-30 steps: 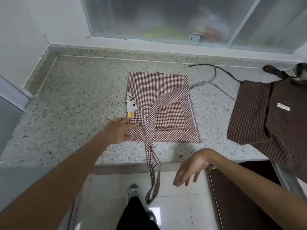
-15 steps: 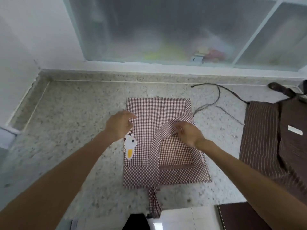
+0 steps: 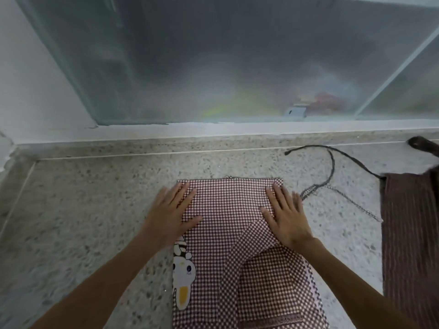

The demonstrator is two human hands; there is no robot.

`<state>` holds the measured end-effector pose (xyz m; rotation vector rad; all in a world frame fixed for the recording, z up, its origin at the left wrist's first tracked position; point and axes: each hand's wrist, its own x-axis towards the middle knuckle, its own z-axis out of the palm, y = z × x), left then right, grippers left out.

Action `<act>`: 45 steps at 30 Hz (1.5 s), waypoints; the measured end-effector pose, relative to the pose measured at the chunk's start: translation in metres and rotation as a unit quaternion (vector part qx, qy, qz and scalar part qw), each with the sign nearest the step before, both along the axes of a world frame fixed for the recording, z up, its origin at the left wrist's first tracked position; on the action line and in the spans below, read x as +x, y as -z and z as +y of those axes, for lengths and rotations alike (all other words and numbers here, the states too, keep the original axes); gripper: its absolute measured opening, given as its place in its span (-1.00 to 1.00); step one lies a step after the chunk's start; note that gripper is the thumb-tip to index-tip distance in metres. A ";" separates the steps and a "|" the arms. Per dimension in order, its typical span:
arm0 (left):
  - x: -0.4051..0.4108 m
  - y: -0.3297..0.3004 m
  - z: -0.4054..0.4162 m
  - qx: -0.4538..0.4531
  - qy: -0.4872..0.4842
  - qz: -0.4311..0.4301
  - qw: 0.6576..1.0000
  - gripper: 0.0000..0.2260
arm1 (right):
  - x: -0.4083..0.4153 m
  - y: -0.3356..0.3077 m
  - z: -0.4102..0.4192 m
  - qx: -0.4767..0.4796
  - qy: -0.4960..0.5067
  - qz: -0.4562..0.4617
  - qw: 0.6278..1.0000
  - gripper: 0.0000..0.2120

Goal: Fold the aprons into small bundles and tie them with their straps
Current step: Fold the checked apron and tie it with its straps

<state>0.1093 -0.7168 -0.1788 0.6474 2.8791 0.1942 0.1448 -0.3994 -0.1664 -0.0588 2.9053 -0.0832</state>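
Observation:
A red-and-white checked apron (image 3: 228,214) lies folded into a long rectangle on the speckled stone counter (image 3: 95,210). A white rabbit patch (image 3: 183,279) shows at its left edge. My left hand (image 3: 172,210) lies flat with straight fingers on the apron's far left corner. My right hand (image 3: 286,214) lies flat on the far right corner. A thin checked strap (image 3: 342,198) trails from the apron's far right onto the counter. A second, brown striped apron (image 3: 408,233) lies spread at the right, with its dark strap (image 3: 332,157) looping across the counter.
A frosted window (image 3: 237,55) with a white sill runs behind the counter. A white wall closes the left side. Bare counter stretches left of the checked apron. The brown apron's edge lies close on the right.
Both hands slid away from me to the apron's far corners and now lie flat there. The head has leaned in and looks higher, so the counter's near edge and the floor are out of view.

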 end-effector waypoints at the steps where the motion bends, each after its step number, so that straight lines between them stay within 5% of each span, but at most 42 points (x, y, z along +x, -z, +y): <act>1: -0.005 -0.005 0.000 0.015 0.000 0.001 1.000 -0.21 | -0.006 -0.005 0.001 -0.006 -0.003 0.016 1.000 -0.27; 4: -0.031 -0.028 0.000 0.067 -0.042 0.032 0.996 -0.35 | -0.034 -0.027 0.006 -0.023 -0.009 0.088 0.996 -0.41; 6: -0.051 -0.037 -0.001 0.063 -0.071 0.014 0.995 -0.52 | -0.055 -0.040 0.008 -0.033 -0.032 0.046 0.998 -0.46; 11: -0.074 -0.052 0.008 0.049 -0.085 -0.090 0.991 -0.56 | -0.085 -0.057 -0.021 -0.114 -0.090 -0.058 0.988 -0.48; 16: -0.070 -0.065 0.008 0.075 -0.045 0.011 0.996 -0.82 | -0.092 -0.073 -0.045 -0.064 -0.144 -0.042 0.987 -0.84; 22: -0.070 -0.087 -0.006 0.119 -0.096 -0.011 0.988 -0.86 | -0.082 -0.095 -0.008 -0.055 -0.050 -0.120 0.990 -0.78; 25: -0.062 -0.094 -0.004 0.160 -0.112 0.030 0.980 -0.93 | -0.071 -0.097 0.004 -0.016 -0.080 0.049 0.995 -0.86; 28: -0.055 -0.103 -0.002 0.218 -0.118 0.149 0.957 -0.95 | -0.054 -0.100 0.018 -0.059 -0.090 0.251 0.962 -0.86; 31: -0.041 -0.113 0.002 0.230 -0.061 0.216 0.947 -0.90 | -0.031 -0.104 0.030 -0.077 -0.092 0.298 0.947 -0.84; 37: 0.035 -0.093 -0.001 0.206 -0.021 0.036 0.978 -0.85 | 0.057 -0.074 0.039 -0.088 -0.106 0.175 0.975 -0.73; 41: 0.073 -0.060 0.000 0.094 -0.015 -0.060 0.994 -0.84 | 0.086 -0.045 0.028 -0.054 -0.094 0.045 0.993 -0.76; 45: 0.090 -0.057 -0.001 0.115 -0.033 -0.024 0.993 -0.85 | 0.092 -0.050 0.027 -0.064 -0.097 0.127 0.985 -0.74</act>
